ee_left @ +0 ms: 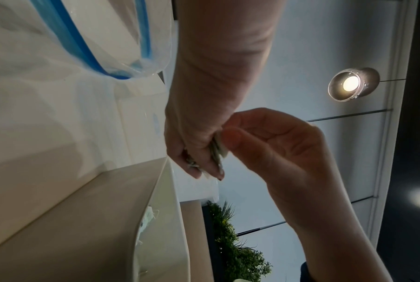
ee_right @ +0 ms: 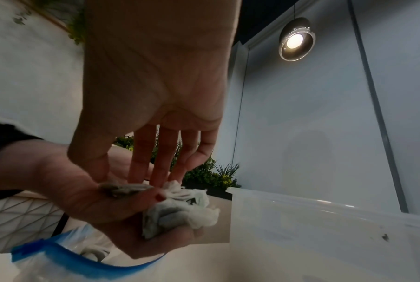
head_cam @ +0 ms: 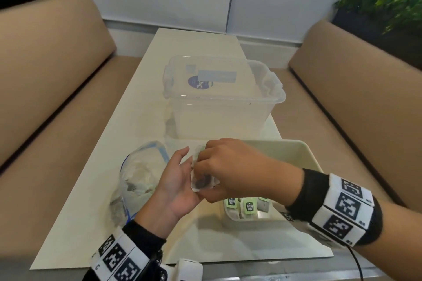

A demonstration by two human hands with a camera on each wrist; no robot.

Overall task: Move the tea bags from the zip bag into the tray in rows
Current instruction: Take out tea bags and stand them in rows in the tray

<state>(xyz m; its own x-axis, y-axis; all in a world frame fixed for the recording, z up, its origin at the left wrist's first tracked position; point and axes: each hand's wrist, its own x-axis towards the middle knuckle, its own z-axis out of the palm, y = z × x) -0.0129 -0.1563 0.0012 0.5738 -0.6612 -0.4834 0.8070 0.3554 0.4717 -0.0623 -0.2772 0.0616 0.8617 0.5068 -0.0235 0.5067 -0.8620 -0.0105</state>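
My left hand [head_cam: 180,175] is palm up over the table between the zip bag [head_cam: 137,175] and the tray [head_cam: 307,151], cupping a small bunch of tea bags [ee_right: 180,211]. My right hand [head_cam: 202,166] reaches over it from the right and pinches one tea bag [head_cam: 202,183] at the edge of that bunch. The clear zip bag with a blue seal lies open on the left, with more tea bags inside. The cream tray has a row of tea bags [head_cam: 249,207] with green tags along its near wall. My right forearm hides part of that row.
A clear plastic box [head_cam: 223,107] with its lid laid on top stands just behind the tray and my hands. Tan benches run along both sides of the narrow table. Planters sit at the back corners.
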